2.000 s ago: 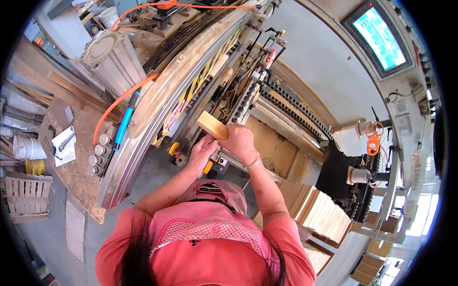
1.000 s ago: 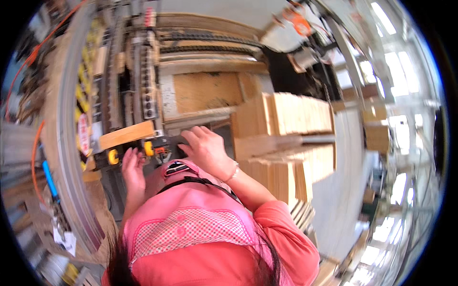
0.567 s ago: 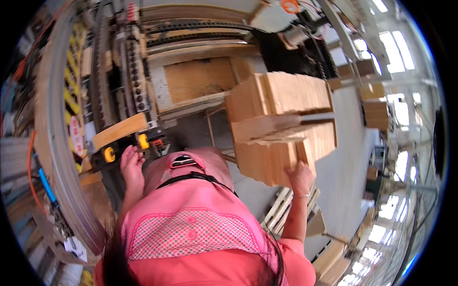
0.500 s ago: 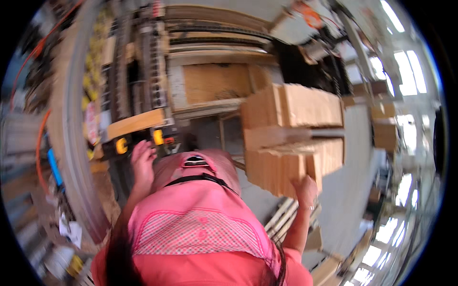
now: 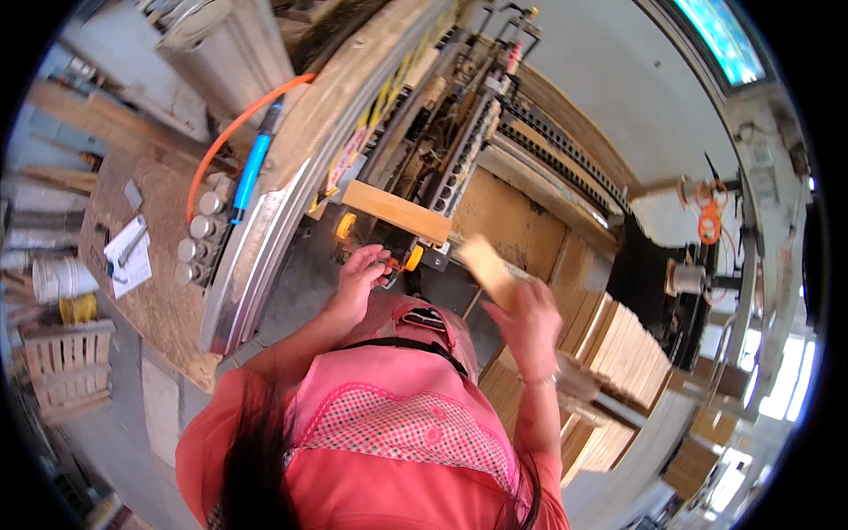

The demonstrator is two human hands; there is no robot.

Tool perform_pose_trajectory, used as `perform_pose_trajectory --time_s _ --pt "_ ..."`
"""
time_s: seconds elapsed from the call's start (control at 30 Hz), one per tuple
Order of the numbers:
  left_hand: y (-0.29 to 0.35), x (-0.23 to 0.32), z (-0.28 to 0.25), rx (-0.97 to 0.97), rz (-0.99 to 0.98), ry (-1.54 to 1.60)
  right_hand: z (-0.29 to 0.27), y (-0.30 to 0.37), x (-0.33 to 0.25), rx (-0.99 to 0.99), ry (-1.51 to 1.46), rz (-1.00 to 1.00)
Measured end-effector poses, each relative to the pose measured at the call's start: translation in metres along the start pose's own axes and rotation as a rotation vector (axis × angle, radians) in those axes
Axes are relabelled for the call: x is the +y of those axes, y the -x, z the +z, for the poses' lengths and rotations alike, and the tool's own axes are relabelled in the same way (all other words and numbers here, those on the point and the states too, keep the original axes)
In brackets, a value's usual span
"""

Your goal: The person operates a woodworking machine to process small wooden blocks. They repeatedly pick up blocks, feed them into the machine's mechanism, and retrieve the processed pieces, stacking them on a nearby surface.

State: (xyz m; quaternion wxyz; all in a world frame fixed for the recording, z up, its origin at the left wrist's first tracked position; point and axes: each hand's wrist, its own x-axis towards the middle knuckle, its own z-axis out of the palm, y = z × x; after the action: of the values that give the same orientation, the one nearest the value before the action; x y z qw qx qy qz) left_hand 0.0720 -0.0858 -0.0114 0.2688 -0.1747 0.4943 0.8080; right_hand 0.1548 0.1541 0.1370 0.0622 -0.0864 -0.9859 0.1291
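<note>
My right hand [image 5: 532, 327] grips a short wooden board [image 5: 488, 269] by its near end; the board is tilted and slightly blurred. Just ahead of my body, my left hand [image 5: 357, 284] holds nothing, its fingers loosely bent and apart. It is close to two yellow knobs [image 5: 412, 258] on the front of a long machine [image 5: 442, 150]. Across the machine's near end lies another wooden board [image 5: 397, 212], beyond my left fingers. Stacked boards [image 5: 618, 353] stand to the right, partly behind my right forearm.
A metal-edged rail [image 5: 265, 238] runs along the left, with a blue air gun [image 5: 254, 163] and an orange hose [image 5: 212, 159] beside it. A brown tabletop [image 5: 119, 203] bears papers and a tool. An orange coiled hose [image 5: 708, 212] hangs at the right, below a lit screen [image 5: 720, 35].
My right hand has moved from the stack toward the machine, carrying a board. The view has turned, so the machine now appears farther right. My left hand stays near the yellow knobs.
</note>
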Motion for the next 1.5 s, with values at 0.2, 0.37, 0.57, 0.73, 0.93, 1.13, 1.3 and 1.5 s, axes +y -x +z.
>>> perform_pose_trajectory --time_s 0.2,0.37,0.57,0.73,0.93,1.13,1.3,1.5 --pt "0.002 -0.001 0.012 0.088 0.097 0.044 0.060 -0.107 -0.045 -0.095 -0.047 -0.413" --pt "-0.005 -0.012 0.024 0.186 0.194 0.087 0.094 -0.140 -0.049 -0.169 -0.052 -0.590" --pt "-0.019 -0.015 0.054 0.254 0.268 0.144 0.103 -0.147 -0.045 -0.208 -0.072 -0.687" --pt "-0.023 -0.001 0.078 0.324 0.302 0.166 0.074 -0.171 -0.016 -0.221 -0.166 -0.757" --pt "-0.053 -0.007 0.071 0.368 0.293 0.176 0.067 -0.220 0.030 -0.139 -0.095 -0.696" --pt "-0.068 -0.021 0.066 0.443 0.274 0.139 0.082 -0.251 0.058 -0.129 -0.066 -0.666" --pt "-0.068 -0.041 0.067 0.475 0.427 0.192 0.084 -0.291 0.065 -0.065 -0.019 -0.624" --pt "-0.066 -0.048 0.075 0.496 0.435 0.024 0.083 -0.380 0.084 0.006 0.100 -0.562"
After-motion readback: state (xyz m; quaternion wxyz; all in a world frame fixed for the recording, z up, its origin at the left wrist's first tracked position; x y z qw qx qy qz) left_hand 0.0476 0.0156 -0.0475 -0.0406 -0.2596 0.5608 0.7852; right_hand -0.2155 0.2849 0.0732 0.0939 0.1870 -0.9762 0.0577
